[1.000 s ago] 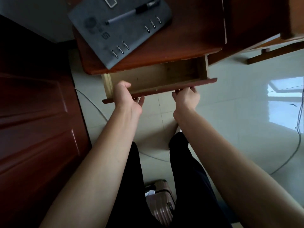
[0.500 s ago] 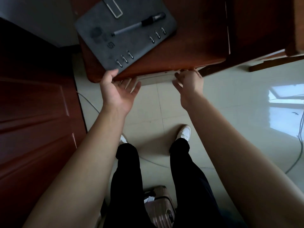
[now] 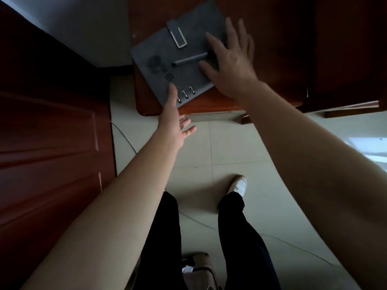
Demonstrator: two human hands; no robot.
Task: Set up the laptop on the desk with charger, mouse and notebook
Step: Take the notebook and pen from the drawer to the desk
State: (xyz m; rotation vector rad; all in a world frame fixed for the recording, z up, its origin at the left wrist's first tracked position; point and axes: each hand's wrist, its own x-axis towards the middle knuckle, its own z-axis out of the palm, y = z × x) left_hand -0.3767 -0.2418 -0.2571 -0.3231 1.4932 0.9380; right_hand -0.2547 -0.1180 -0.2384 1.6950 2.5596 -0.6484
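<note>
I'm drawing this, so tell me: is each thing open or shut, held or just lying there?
notebook: closed, strap over cover, flat on the desk corner.
pen: lying on the notebook cover.
drawer: pushed in under the desk.
left hand: open, thumb at the notebook's near edge.
right hand: open, fingers spread over the pen's end.

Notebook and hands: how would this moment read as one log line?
left hand: open, thumb at notebook rings | right hand: open, spread over pen | notebook: closed, flat on desk corner
</note>
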